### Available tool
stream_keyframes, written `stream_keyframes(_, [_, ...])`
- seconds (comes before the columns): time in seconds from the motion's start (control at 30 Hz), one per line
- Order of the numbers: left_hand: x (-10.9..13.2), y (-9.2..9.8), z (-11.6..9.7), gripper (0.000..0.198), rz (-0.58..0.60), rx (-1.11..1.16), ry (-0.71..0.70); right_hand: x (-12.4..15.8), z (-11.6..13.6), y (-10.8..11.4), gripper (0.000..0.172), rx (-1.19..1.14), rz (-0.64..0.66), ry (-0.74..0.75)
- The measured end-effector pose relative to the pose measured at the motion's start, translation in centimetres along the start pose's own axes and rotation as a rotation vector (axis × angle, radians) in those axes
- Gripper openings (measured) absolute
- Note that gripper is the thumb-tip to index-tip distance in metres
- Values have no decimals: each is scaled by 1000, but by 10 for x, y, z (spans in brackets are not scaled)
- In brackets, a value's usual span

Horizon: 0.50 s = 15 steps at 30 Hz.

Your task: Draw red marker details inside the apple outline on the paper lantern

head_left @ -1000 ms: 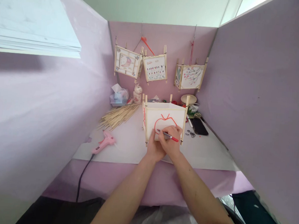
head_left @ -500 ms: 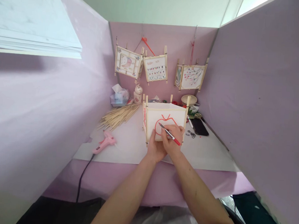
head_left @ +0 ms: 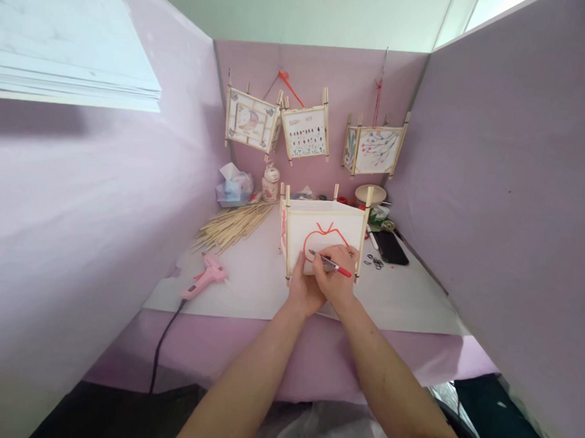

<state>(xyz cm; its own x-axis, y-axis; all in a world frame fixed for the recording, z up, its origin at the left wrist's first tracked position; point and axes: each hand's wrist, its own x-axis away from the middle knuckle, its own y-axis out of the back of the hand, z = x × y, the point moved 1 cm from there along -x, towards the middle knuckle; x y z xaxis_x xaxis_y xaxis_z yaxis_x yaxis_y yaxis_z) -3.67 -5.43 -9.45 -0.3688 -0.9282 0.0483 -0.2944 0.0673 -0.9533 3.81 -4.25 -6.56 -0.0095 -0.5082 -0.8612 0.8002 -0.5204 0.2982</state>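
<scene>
In front of me a box-shaped lantern [head_left: 332, 220] with a wooden stick frame and white panels stands tilted slightly. A red outline like a round fruit with a leafy top is drawn on its front panel. My left hand [head_left: 305, 292] grips the lantern's lower front edge, thumb up on the panel, its other fingers mostly hidden. My right hand [head_left: 339, 276] pinches a red-ended marker pen [head_left: 333, 264], whose dark tip points at the panel inside the left curve of the outline. The right hand rests against the panel and covers the lower right of the drawing.
A pink glue gun [head_left: 207, 276] with a black cord lies left, below a pile of wooden sticks [head_left: 234, 225]. Right are a black phone [head_left: 391, 247], a white marker [head_left: 372, 237] and small black rings [head_left: 377, 263]. Finished lanterns [head_left: 306, 133] hang behind; side panels [head_left: 514, 194] flank the table.
The pen tip has moved slightly down and left on the panel, and the pen lies a little flatter. My left hand and the lantern have stayed about where they were.
</scene>
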Motion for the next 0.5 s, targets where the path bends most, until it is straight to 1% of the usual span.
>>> stream_keyframes(0.1, [1,-2,0,47,-13,1,6,0,0,0,11,9,11,0])
stream_keyframes(0.2, [1,-3,0,48,-23,4,5,-1,0,1,8,5,-14,8])
stream_keyframes(0.3, [1,-2,-1,53,3,-10,25,-2,1,1,4,-9,-34,12])
stream_keyframes(0.4, [0,1,-1,57,26,-22,61,-2,1,2,4,-26,-50,25])
stream_keyframes(0.5, [-1,2,-1,55,16,-12,37,-2,1,2,5,-36,-74,35])
